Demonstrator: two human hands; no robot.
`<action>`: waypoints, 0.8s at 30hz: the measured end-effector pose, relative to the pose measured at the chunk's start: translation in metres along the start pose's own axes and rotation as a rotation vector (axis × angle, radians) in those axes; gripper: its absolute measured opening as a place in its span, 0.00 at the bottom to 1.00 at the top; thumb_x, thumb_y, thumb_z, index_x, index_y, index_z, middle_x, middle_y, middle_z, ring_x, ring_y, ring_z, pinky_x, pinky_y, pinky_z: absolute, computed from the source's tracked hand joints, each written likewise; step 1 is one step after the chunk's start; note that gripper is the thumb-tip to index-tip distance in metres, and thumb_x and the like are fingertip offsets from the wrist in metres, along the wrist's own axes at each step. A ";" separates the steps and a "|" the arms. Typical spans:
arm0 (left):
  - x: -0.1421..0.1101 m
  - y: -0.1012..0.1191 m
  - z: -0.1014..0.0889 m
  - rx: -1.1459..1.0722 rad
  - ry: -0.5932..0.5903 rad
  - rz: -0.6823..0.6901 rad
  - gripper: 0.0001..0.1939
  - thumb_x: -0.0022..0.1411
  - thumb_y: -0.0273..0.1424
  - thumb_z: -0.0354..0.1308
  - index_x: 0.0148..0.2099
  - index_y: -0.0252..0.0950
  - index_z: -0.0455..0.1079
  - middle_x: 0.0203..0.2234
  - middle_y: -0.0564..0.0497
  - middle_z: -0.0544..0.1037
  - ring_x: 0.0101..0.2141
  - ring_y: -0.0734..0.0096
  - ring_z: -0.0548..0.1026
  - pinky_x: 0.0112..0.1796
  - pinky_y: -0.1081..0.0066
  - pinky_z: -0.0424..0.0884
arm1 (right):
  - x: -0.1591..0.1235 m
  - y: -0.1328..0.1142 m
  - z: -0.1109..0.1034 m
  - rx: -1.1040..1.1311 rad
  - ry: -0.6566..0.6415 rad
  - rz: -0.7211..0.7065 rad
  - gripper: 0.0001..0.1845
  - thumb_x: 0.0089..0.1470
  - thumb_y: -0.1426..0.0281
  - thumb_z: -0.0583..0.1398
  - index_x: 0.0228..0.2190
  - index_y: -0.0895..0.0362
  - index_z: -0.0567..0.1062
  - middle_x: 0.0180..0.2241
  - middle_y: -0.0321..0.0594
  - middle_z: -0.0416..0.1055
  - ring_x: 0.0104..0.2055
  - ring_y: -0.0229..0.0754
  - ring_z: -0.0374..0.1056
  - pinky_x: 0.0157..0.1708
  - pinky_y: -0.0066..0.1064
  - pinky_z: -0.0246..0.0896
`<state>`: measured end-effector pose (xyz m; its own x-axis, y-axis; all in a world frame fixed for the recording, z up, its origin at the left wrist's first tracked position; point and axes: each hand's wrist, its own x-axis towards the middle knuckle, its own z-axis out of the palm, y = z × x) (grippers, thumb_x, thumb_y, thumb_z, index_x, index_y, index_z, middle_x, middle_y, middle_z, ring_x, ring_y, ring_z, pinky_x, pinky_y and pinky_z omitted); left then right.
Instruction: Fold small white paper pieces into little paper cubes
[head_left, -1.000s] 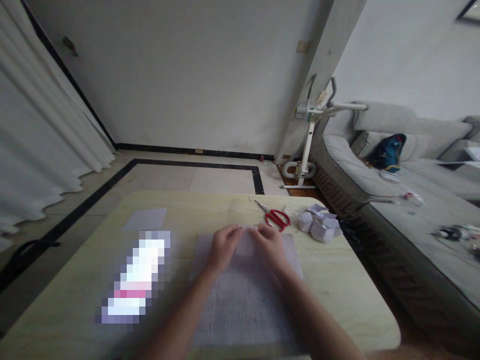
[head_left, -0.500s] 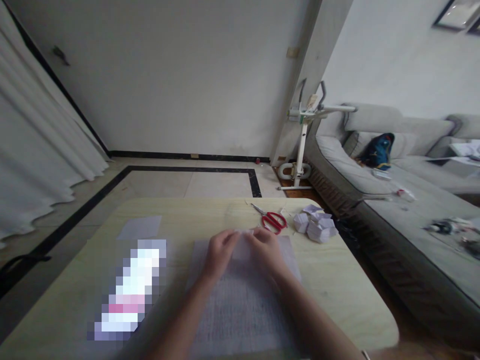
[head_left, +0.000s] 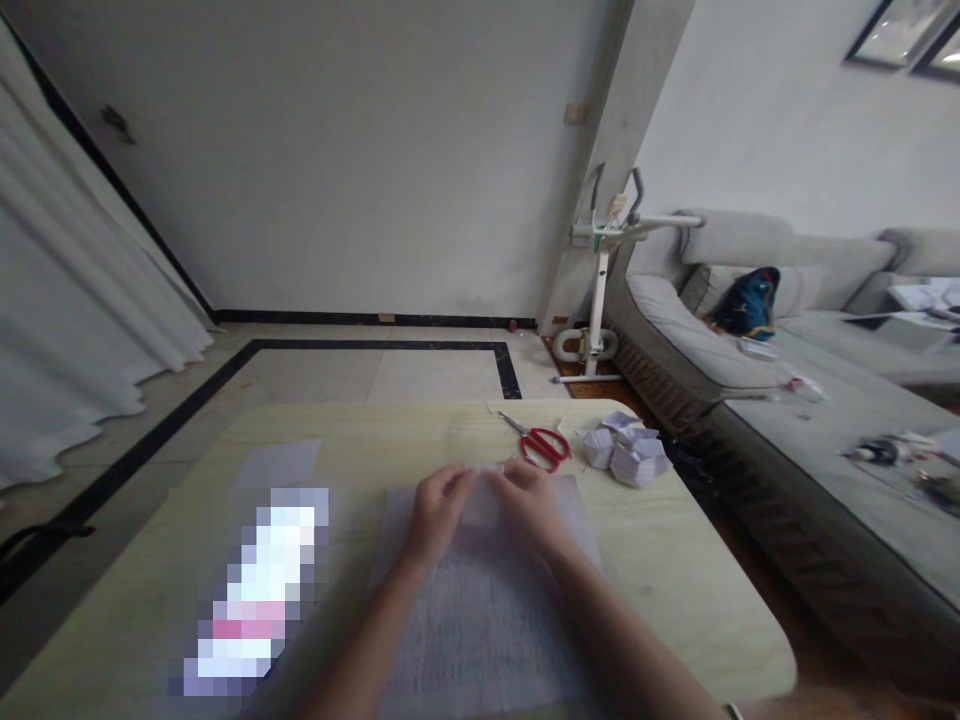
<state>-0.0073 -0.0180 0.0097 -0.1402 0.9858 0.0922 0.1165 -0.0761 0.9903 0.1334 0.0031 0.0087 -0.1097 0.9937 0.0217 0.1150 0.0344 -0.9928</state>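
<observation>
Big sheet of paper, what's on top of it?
The left hand and right hand hold a small paper over the big sheet. They cover parts of it, so I can't see what's there.

scissors (head_left: pixel 531 436) left of folded papers (head_left: pixel 636 458) | sheet (head_left: pixel 487 630) before scissors | all on table (head_left: pixel 675 560)

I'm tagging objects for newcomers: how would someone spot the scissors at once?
On the pale wooden table, look toward the far edge, just beyond the right hand. The scissors lie there, left of the folded white paper pieces; their red looped handles set them apart from that paper.
</observation>
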 end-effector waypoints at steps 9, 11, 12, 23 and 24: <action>-0.001 0.002 0.000 -0.022 0.014 0.000 0.13 0.56 0.38 0.56 0.28 0.33 0.71 0.21 0.54 0.70 0.25 0.73 0.66 0.26 0.77 0.61 | -0.002 -0.010 0.000 -0.010 0.004 0.006 0.17 0.48 0.58 0.60 0.19 0.59 0.71 0.18 0.34 0.64 0.22 0.35 0.59 0.21 0.24 0.52; -0.001 0.004 -0.001 -0.018 0.022 0.001 0.13 0.56 0.38 0.56 0.26 0.33 0.69 0.19 0.55 0.68 0.24 0.74 0.65 0.25 0.77 0.60 | -0.003 -0.010 0.000 -0.017 0.009 0.009 0.18 0.48 0.58 0.59 0.19 0.60 0.71 0.18 0.34 0.64 0.22 0.35 0.59 0.21 0.24 0.51; -0.001 0.004 -0.001 -0.013 0.025 -0.003 0.14 0.56 0.38 0.56 0.25 0.33 0.69 0.19 0.55 0.67 0.23 0.75 0.64 0.25 0.77 0.59 | -0.002 -0.009 0.000 -0.017 0.007 0.015 0.18 0.48 0.58 0.59 0.19 0.60 0.71 0.18 0.34 0.64 0.23 0.36 0.59 0.21 0.24 0.51; -0.001 -0.001 0.002 0.062 0.049 0.051 0.16 0.58 0.38 0.54 0.23 0.33 0.66 0.17 0.57 0.62 0.22 0.76 0.60 0.23 0.78 0.56 | -0.005 -0.010 0.004 -0.009 0.021 0.020 0.17 0.52 0.59 0.55 0.20 0.59 0.68 0.19 0.33 0.61 0.23 0.36 0.57 0.21 0.25 0.49; -0.001 -0.001 0.002 0.072 0.056 0.055 0.15 0.58 0.38 0.54 0.24 0.33 0.66 0.17 0.57 0.63 0.22 0.76 0.60 0.23 0.78 0.56 | -0.005 -0.011 0.004 -0.035 0.031 -0.001 0.17 0.52 0.60 0.55 0.20 0.59 0.68 0.19 0.34 0.61 0.23 0.36 0.57 0.21 0.25 0.50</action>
<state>-0.0055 -0.0185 0.0080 -0.1865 0.9703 0.1540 0.1953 -0.1170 0.9737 0.1285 -0.0027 0.0193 -0.0795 0.9965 0.0265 0.1491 0.0382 -0.9881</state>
